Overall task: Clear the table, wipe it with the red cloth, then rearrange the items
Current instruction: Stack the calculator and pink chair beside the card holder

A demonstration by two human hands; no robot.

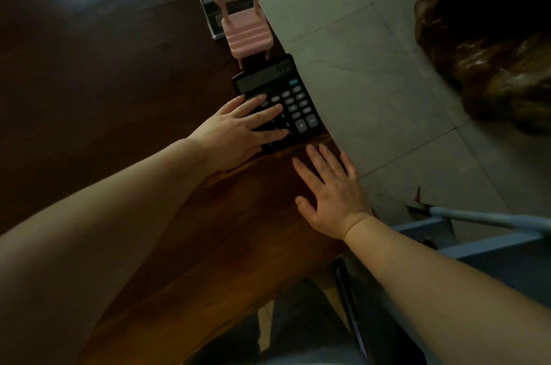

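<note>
While my left hand (238, 129) lies flat on the calculator (295, 102), fingers straight across the left-hand keys and gripping nothing, I'm asking you: slide it or lift it?

Spotter: Where's your other hand?

Me: My right hand (331, 194) is open too, palm down on the bench (119, 66), just short of the calculator's near end, little finger at the bench edge. I can't see the red cloth anywhere, so I can't tell whether I'm clearing or setting things back.

Spotter: Either way, watch that edge. The calculator runs right along it, on the far side from your left palm.

Me: Agreed. Flat fingers on keys give me friction only, I'd judge, and the keys may give under pressure. Any push away from my palm could send it to the floor (372, 51).

Spotter: So draw it toward your palm, or get the thumb under the near end and pick it up properly.

Me: And the pink stand (247, 27) sits just past my fingertips, at the calculator's far end, whether touching I can't say, with a clear block (211, 18) behind it. I'd move nothing forward.

Spotter: Keep the right hand there as a guard.
</note>
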